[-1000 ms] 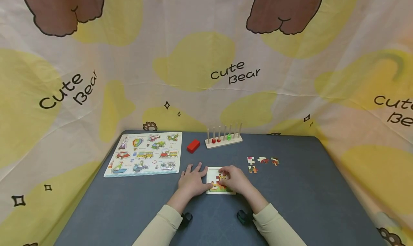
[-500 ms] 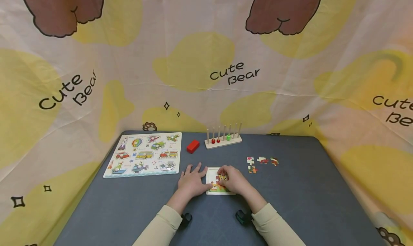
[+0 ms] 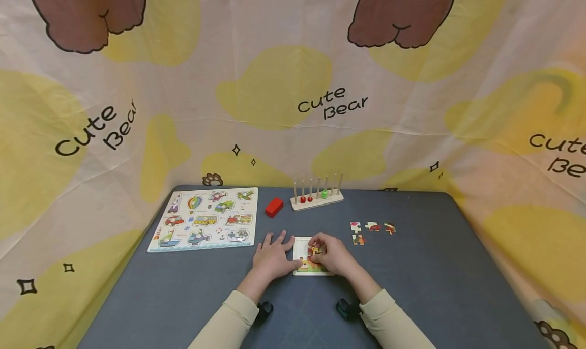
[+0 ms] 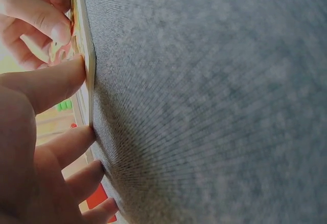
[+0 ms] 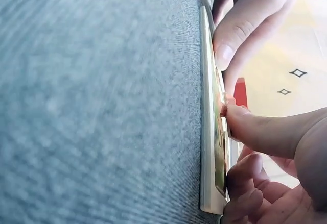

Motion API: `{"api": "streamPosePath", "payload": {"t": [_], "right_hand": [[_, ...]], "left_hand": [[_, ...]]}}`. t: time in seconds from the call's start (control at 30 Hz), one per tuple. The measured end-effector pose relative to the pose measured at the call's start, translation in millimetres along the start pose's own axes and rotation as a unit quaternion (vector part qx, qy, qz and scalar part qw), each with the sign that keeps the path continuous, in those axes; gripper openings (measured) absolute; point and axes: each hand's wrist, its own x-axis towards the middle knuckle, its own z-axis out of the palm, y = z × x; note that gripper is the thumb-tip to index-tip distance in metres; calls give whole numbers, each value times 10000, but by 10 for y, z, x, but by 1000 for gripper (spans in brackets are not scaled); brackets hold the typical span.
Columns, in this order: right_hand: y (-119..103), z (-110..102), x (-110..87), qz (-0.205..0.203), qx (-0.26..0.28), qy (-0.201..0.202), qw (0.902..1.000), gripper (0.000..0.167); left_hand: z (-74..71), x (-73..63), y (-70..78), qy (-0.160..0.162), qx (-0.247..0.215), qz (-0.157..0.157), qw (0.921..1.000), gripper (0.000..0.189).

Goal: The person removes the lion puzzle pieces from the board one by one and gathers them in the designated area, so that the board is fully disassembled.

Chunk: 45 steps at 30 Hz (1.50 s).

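Observation:
A small square jigsaw puzzle point(image 3: 299, 244) in a pale frame lies flat between the hands, with picture pieces along its lower and right parts. The left hand point(image 3: 271, 260) is spread at its left side, thumb on the lower left of the frame and index fingertip at the upper left edge. Over the right half, the right hand point(image 3: 336, 256) pinches a jigsaw piece point(image 5: 225, 104) between thumb and fingers, close over the puzzle; the fingers partly cover the picture. In the left wrist view the left thumb point(image 4: 66, 78) rests at the frame's edge.
Several loose jigsaw pieces point(image 3: 373, 227) lie to the right. A vehicle picture board point(image 3: 206, 237) is at the left. Behind the puzzle stand a red block point(image 3: 274, 207) and a wooden peg rack point(image 3: 320, 202) with red and green beads. A patterned cloth point(image 3: 274, 94) hangs behind the table.
The right hand has shifted very slightly away from the person over the puzzle, the piece still pinched. The left hand has kept its place.

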Motion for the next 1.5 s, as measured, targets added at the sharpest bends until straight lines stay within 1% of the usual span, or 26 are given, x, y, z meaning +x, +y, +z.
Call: {"api": "streamPosePath", "payload": {"t": [0.2,0.37,0.5,0.6,0.7,1.0,1.17,1.27,1.4,1.5], "right_hand": [[42,-34,-15,-350,25,-51,9994,24],[28,-23,-30,-605,54,-21,9982,28],[-3,-24,-43,-525,308,252,9978,25],[-32,-63,-55,-397,546,499,9965,23],[-51,-124,-74,-345,641,685,9950,24],[-55,-367,-159,-317,631,936,9931,22],[13,-516,-197,-235,503,1161,9917,22],[68,-598,-215,-167,518,1266,9905,23],[141,-690,-242,-120,550,1323,9896,25],[197,-749,-259,-146,540,1325,9896,26]], "left_hand": [[1,12,4,-51,38,-6,10000,77],[-2,29,1,-58,56,-19,10000,76],[-3,29,-1,-85,28,-49,9999,76],[-5,28,6,-81,15,-42,10000,76],[-6,30,10,-70,14,-31,10000,77],[-22,13,11,-115,8,-30,9999,77],[-49,10,17,-117,-26,-28,9999,78],[-55,5,21,-125,-28,-13,9999,77],[-43,5,19,-128,-49,-1,9999,77],[-30,6,19,-95,-159,-31,9998,76]]}}
